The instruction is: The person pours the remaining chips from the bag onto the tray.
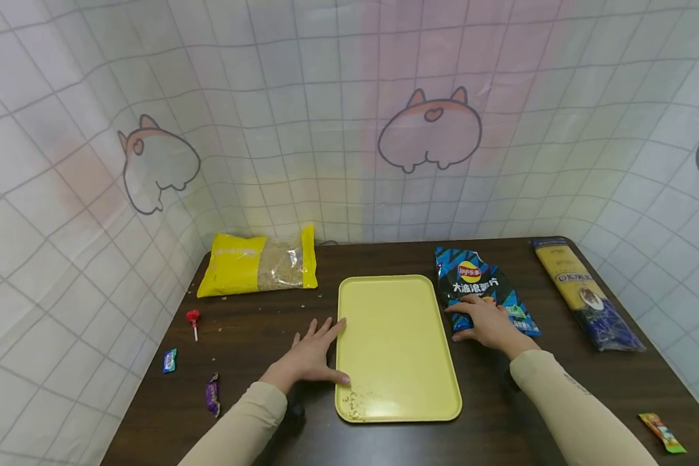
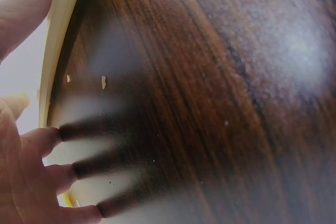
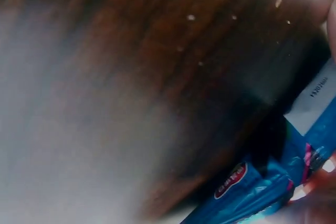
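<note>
A yellow tray (image 1: 396, 323) lies at the middle of the dark wooden table (image 1: 256, 343), with crumbs in its near left corner. My left hand (image 1: 310, 355) rests flat on the table beside the tray's left rim, fingers spread, thumb touching the rim. In the left wrist view the fingers (image 2: 31, 182) lie next to the tray rim (image 2: 59, 40). My right hand (image 1: 485, 321) rests palm down on a blue chips bag (image 1: 477, 281) just right of the tray. The right wrist view shows a blurred corner of the chips bag (image 3: 268, 190).
At the back left lies a yellow bag of grain (image 1: 259, 264); a long pasta pack (image 1: 588, 294) lies at the right. A red lollipop (image 1: 193, 318), a blue candy (image 1: 169, 360) and a purple candy (image 1: 212, 393) sit at the left. An orange-green wrapper (image 1: 663, 432) lies near right.
</note>
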Motion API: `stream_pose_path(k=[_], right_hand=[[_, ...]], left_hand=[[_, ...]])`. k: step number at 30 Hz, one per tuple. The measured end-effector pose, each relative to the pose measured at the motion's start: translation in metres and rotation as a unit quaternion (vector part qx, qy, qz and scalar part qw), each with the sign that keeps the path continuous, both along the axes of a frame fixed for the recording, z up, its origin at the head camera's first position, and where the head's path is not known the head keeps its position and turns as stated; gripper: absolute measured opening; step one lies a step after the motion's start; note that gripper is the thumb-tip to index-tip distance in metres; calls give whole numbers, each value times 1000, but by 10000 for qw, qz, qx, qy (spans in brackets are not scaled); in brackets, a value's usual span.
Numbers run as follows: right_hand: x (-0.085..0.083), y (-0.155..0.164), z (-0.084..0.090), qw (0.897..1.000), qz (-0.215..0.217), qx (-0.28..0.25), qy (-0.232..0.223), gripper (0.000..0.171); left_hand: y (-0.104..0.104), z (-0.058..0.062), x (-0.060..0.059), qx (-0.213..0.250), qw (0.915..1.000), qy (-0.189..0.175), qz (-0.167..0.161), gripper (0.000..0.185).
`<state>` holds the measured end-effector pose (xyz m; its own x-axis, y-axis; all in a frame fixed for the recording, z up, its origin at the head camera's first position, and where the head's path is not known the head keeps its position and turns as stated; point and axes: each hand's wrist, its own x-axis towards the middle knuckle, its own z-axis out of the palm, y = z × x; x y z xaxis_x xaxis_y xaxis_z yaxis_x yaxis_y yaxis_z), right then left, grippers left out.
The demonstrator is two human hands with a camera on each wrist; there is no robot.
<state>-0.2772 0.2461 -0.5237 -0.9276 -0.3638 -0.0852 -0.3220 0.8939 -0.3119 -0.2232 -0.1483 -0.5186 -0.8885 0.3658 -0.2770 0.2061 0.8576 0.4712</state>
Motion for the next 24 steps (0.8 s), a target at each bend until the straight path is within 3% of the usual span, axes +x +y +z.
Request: stream_pose_path(k=[10, 24], right_hand=[[8, 1, 0, 9984, 80, -57, 548, 43], [30, 12, 8, 9888, 398, -386, 1386, 58]], left_hand=[[1, -1, 0, 65, 10000, 2, 27, 121], [2, -2, 0, 131, 9998, 14, 128, 133]])
